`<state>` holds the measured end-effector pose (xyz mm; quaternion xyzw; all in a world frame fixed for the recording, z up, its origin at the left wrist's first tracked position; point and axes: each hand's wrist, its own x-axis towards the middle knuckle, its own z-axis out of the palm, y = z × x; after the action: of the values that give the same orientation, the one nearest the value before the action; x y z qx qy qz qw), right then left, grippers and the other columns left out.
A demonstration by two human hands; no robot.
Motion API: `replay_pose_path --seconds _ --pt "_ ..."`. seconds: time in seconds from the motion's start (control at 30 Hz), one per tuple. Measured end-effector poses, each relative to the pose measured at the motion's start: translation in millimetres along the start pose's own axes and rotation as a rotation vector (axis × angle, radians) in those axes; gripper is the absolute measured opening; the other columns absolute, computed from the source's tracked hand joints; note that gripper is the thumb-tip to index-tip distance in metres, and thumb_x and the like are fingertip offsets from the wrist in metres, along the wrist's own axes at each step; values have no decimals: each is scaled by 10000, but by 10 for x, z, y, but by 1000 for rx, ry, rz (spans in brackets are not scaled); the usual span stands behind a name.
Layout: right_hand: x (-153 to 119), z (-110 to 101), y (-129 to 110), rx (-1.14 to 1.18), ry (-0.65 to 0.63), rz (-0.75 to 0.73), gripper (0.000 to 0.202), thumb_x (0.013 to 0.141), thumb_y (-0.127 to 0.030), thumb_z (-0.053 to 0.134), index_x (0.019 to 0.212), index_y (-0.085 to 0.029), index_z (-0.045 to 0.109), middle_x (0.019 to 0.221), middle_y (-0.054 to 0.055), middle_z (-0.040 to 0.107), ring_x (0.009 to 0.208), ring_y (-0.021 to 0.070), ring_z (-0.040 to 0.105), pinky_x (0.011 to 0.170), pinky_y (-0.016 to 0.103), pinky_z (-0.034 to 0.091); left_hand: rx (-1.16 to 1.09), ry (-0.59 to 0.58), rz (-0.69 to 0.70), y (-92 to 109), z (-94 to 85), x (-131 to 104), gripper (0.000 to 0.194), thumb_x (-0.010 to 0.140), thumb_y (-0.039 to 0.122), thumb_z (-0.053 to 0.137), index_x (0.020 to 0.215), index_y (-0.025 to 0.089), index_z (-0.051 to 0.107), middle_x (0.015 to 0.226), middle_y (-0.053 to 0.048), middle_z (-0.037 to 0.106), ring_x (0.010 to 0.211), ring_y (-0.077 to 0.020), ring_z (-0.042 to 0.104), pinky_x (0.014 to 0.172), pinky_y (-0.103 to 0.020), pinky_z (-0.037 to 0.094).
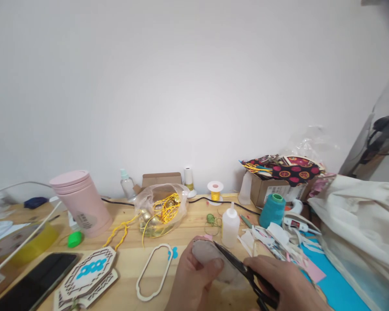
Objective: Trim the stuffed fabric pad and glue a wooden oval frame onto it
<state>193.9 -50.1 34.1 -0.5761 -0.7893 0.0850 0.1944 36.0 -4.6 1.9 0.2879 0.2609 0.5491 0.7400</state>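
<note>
Scissors (247, 271) right of frame (145, 298), nozzle bottle (231, 228) behind

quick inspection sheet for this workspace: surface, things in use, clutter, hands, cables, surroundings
Surface: wooden table, items spread across it
Job's things: scissors, blades at the edge of a rounded pale piece
Clutter: pink tumbler, phone, plastic bag with yellow cord, teal spool, paper scraps
Left hand: holds the pale piece
Right hand: holds the scissors
Cables: black cable along the back; white cable at the left
Surroundings: pale wall behind, whitish cloth at the right
</note>
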Motion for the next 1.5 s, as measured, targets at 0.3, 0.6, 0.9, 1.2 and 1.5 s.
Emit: replay_pose_path --seconds 0.3,0.6,0.9,1.2,1.5 --pt "-11 -76 58 82 -1 -44 152 589 -241 632 727 -253 570 598 -36 622 487 129 524 413 199 305 54 11 -13 -12 -53 10 312 500 137 779 753 157 598 605 9 668 554 -131 582 567 -259 465" --pt "-61 -143 143 164 138 -155 392 625 -347 650 980 -227 534 893 69 623 798 229 581 647 272 451 96 19 17 21 -61 24 282 491 155 788 719 162 623 601 -8 680 553 -138 590 563 -254 463" --pt "20 0 23 140 52 -75 246 705 -381 602 881 -212 573 758 33 612 652 159 584 561 218 430 147 -128 -4 -87 -57 5 216 510 184 779 669 143 638 609 -8 659 558 -123 565 546 -226 424" --pt "7 73 44 144 69 -92 243 679 -413 620 784 -197 584 680 26 618 556 144 560 459 202 377 166 -123 -31 -92 -38 -17 212 502 178 782 655 135 642 596 -10 672 552 -121 574 547 -219 428" --pt "10 52 65 164 54 -144 281 742 -469 544 807 -198 571 649 15 597 536 122 535 467 192 364 119 -96 -10 -77 10 -34 217 467 138 792 630 151 649 576 6 669 535 -110 571 534 -208 439"
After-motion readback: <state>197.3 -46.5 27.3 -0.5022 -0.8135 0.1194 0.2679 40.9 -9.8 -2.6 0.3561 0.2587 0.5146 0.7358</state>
